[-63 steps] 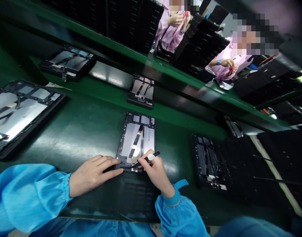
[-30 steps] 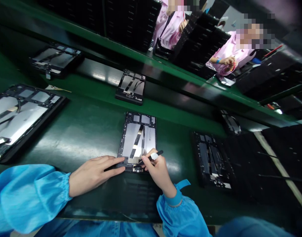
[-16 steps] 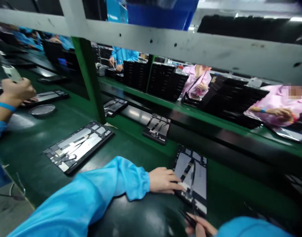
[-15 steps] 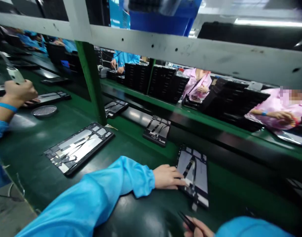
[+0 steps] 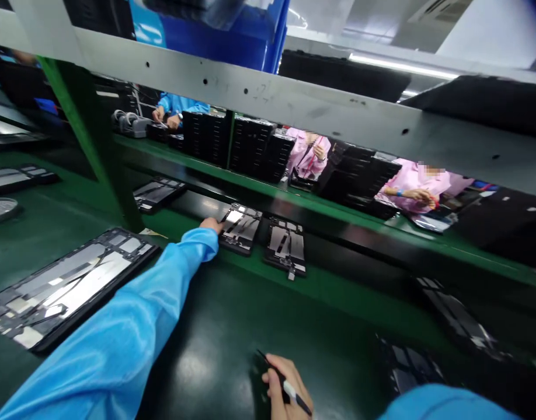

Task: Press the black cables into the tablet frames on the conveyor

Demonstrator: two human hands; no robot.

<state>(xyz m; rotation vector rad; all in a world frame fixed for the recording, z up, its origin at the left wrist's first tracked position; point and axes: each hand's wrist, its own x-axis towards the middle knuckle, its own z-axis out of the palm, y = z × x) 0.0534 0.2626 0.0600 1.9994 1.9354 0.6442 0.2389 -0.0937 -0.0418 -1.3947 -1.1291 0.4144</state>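
My left hand (image 5: 212,225) reaches out to the back of the bench and grips the left edge of an opened tablet (image 5: 240,228), its fingers partly hidden. Silver plates and dark ribbon cables show inside the tablet. Just right of it lies another opened tablet (image 5: 286,246) with a small connector flap sticking out at its near edge. Low in the view, my right hand (image 5: 289,385) is closed around black tweezers (image 5: 273,366), tip pointing up and left above the bench. A white-and-black handle-like piece (image 5: 296,398) also shows in that hand.
A larger opened tablet (image 5: 70,286) lies on the green bench (image 5: 206,326) to the left. More opened tablets (image 5: 458,318) sit at the right. A green post (image 5: 90,140) and a pale shelf beam (image 5: 294,102) stand ahead. Co-workers (image 5: 309,154) sit beyond stacked black trays (image 5: 254,149).
My left hand has left the tablet on the right and moved to the one left of it. The right-hand tablet now lies farther back, beside it. The view has swung right.
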